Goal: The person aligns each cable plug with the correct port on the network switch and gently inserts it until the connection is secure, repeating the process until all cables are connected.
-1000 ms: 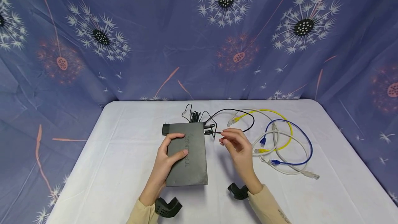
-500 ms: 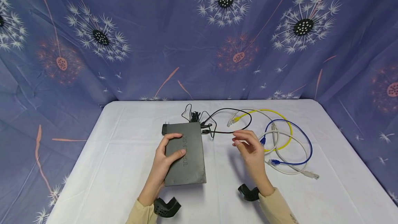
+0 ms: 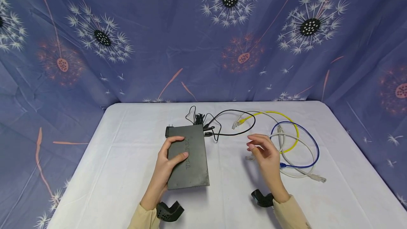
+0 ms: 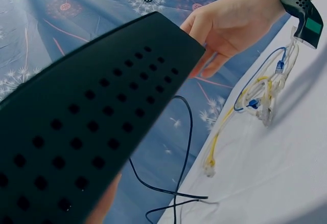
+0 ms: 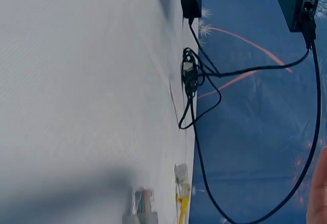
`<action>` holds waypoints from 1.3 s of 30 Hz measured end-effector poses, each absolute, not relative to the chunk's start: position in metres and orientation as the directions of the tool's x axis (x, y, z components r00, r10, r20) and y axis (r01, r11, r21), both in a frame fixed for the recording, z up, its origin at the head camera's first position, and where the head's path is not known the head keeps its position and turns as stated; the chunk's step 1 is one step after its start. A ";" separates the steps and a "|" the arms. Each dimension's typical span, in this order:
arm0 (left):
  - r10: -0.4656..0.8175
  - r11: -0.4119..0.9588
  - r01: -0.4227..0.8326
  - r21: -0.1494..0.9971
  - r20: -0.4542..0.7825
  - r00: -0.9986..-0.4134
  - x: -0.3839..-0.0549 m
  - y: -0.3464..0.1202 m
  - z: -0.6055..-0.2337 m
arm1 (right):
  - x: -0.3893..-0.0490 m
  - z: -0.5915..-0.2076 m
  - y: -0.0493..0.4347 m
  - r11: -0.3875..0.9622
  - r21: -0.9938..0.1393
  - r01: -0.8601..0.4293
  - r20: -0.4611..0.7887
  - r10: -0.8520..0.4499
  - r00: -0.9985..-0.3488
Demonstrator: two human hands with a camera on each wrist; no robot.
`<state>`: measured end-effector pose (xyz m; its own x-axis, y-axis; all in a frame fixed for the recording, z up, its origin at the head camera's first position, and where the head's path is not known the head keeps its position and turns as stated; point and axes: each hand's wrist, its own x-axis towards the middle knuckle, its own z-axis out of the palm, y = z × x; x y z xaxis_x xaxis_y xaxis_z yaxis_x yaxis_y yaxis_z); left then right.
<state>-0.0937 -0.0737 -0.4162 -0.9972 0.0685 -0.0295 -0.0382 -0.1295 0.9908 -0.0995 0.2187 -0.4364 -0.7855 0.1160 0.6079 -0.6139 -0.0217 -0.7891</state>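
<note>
My left hand [image 3: 165, 165] grips a dark TP-LINK network switch [image 3: 195, 176] by its left side, thumb on top, held above the table. Two black plugs [image 3: 208, 134] sit at its far right corner. A black cable [image 3: 252, 123] loops out to the right from there. In the right wrist view, the cable [image 5: 318, 111] hangs from the ported edge of the switch [image 5: 294, 1]. My right hand [image 3: 268, 158] hovers right of the switch with loosely bent fingers and nothing visible in them. In the left wrist view, the vented side of the switch [image 4: 102, 116] fills the foreground.
A black power adapter [image 3: 168, 131] and a bundled black cord [image 3: 199, 118] lie behind the switch. Yellow [image 3: 290, 121], blue [image 3: 314, 142] and grey network cables [image 3: 316, 178] lie tangled at the right, partly behind my right hand. A patterned curtain [image 3: 143, 45] borders the table.
My right hand has moved right, away from the switch, and now stands apart from the black cable. The switch has shifted slightly left in my left hand. The cable loop has drawn in a little.
</note>
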 end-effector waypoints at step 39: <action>0.054 -0.134 -0.049 0.990 -0.042 -0.998 -0.092 -0.078 -0.420 | -0.060 -0.451 0.286 0.122 -0.913 -0.389 0.407 0.221 -0.886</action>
